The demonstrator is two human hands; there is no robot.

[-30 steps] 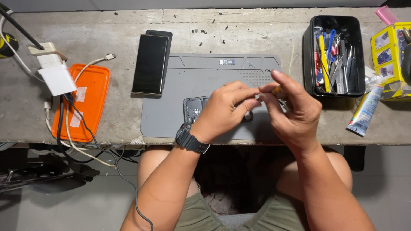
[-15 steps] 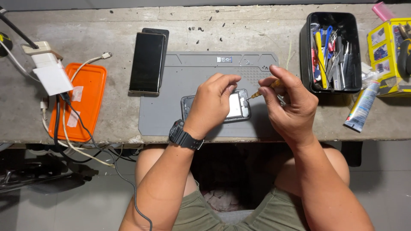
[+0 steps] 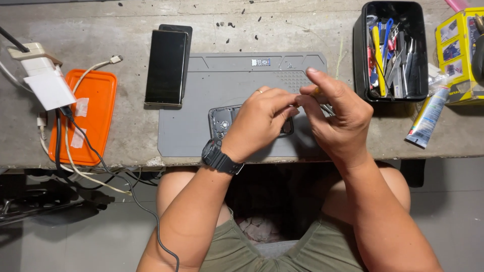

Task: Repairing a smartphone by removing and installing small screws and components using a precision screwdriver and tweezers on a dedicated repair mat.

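Note:
An opened phone body [image 3: 222, 122] lies on a grey work mat [image 3: 191, 116], mostly covered by my hands. My left hand [image 3: 262, 121], with a ring and a black wristwatch, hovers over the phone with its fingertips pinched together against the tip of a tool. My right hand [image 3: 335, 116] grips a thin yellow-handled screwdriver [image 3: 316, 92], only a sliver of which shows between the fingers. Both hands meet just above the phone's right end. Whether the left fingertips hold a small part cannot be seen.
A black phone [image 3: 165, 67] stacked on another lies left of the mat. An orange lid [image 3: 85, 118], white charger [image 3: 43, 83] and cables sit far left. A black tool bin [image 3: 392, 50], glue tube [image 3: 427, 117] and yellow box [image 3: 461, 48] stand right.
My left hand, which pressed on the phone half a second ago, has lifted and moved right so that its fingertips meet the screwdriver tip. The right hand stays roughly where it was.

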